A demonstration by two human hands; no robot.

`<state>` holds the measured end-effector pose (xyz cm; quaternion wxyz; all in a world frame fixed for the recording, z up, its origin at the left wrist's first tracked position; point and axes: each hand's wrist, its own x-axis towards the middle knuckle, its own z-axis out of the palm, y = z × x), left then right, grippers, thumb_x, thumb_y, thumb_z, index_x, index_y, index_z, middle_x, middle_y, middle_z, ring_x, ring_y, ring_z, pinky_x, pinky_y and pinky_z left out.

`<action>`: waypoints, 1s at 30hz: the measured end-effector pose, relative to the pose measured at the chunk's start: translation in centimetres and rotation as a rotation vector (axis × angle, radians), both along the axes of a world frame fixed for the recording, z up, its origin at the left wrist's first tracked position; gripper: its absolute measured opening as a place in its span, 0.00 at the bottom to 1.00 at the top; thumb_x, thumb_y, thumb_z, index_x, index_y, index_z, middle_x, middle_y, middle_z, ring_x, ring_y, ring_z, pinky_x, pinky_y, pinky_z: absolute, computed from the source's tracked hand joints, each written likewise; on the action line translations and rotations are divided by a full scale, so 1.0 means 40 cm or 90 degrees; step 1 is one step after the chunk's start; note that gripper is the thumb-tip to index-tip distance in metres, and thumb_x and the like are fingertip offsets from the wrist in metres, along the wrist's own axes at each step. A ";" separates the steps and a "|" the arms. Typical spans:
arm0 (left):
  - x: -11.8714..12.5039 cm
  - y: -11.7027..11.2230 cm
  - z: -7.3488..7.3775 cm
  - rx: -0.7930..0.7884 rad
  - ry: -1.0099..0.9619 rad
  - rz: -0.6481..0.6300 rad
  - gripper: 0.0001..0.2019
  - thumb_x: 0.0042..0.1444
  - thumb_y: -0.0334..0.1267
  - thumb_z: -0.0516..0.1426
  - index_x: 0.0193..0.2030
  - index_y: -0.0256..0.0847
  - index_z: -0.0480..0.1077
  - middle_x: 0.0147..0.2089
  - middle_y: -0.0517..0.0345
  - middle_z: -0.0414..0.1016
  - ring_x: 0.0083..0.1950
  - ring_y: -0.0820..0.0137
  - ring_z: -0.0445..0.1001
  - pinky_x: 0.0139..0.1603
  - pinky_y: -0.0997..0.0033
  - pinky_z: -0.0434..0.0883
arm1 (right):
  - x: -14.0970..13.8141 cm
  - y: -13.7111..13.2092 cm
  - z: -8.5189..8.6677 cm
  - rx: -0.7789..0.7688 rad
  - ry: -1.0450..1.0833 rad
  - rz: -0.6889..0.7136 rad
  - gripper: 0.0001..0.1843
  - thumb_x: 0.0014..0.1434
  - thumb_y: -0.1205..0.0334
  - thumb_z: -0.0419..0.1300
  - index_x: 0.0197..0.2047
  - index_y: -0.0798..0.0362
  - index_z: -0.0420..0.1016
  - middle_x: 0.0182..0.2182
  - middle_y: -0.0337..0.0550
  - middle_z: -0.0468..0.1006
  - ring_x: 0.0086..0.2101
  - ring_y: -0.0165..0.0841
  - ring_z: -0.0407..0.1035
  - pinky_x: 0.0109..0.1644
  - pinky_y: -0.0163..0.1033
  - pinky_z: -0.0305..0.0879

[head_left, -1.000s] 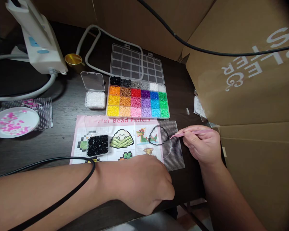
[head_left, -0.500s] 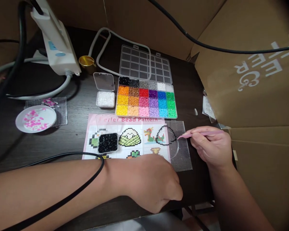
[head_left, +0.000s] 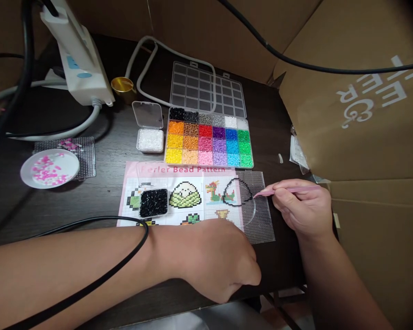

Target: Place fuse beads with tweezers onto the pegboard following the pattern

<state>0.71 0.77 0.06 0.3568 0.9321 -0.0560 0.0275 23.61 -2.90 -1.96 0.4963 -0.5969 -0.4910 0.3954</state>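
Pinched in my right hand (head_left: 301, 206) are pink tweezers (head_left: 289, 189), their tips at the right side of a black bead outline (head_left: 250, 188). That rounded outline sits on a clear pegboard (head_left: 263, 224), which partly overlaps a printed bead pattern sheet (head_left: 129, 172). My left hand (head_left: 223, 261) is curled into a fist at the front of the table, over the lower edge of the sheet and close to the pegboard. Nothing shows sticking out of the fist; its inner side is hidden. A small box of black beads (head_left: 153, 203) stands on the sheet.
Behind the sheet lie a sorted bead case (head_left: 206, 137) and a small box of white beads (head_left: 150, 140). At left, a dish of pink and white beads (head_left: 50, 168) overlaps another pegboard (head_left: 89, 158). A black cable (head_left: 146, 233) loops over my left forearm. Cardboard (head_left: 371, 137) walls the right.
The view has shifted very slightly. Both hands keep their poses, and the tweezer tips stay at the right side of the black outline.
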 end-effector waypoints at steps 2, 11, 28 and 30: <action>0.000 -0.001 -0.002 -0.001 -0.014 0.007 0.10 0.49 0.29 0.60 0.22 0.43 0.65 0.28 0.61 0.75 0.28 0.68 0.70 0.30 0.66 0.68 | 0.001 -0.002 -0.001 0.001 -0.001 0.002 0.07 0.59 0.59 0.69 0.35 0.53 0.86 0.25 0.47 0.83 0.16 0.26 0.58 0.18 0.36 0.52; 0.007 0.002 0.005 0.008 0.034 -0.019 0.09 0.50 0.30 0.60 0.23 0.43 0.67 0.29 0.61 0.76 0.30 0.67 0.72 0.31 0.65 0.68 | 0.001 0.001 0.000 0.003 -0.013 0.006 0.07 0.59 0.58 0.69 0.35 0.52 0.86 0.29 0.50 0.84 0.16 0.26 0.59 0.18 0.36 0.52; -0.003 -0.005 -0.013 -0.017 -0.051 0.023 0.10 0.47 0.28 0.60 0.21 0.43 0.65 0.26 0.60 0.73 0.27 0.68 0.68 0.28 0.66 0.67 | 0.000 0.004 0.000 -0.011 0.001 -0.001 0.10 0.58 0.55 0.69 0.34 0.53 0.86 0.22 0.47 0.81 0.15 0.26 0.56 0.17 0.36 0.47; -0.003 -0.003 -0.008 -0.013 -0.040 0.022 0.10 0.47 0.27 0.60 0.21 0.43 0.65 0.25 0.61 0.72 0.26 0.68 0.68 0.29 0.67 0.68 | 0.000 0.005 -0.004 -0.007 0.011 -0.001 0.10 0.58 0.55 0.69 0.34 0.53 0.85 0.21 0.46 0.80 0.15 0.26 0.55 0.17 0.36 0.47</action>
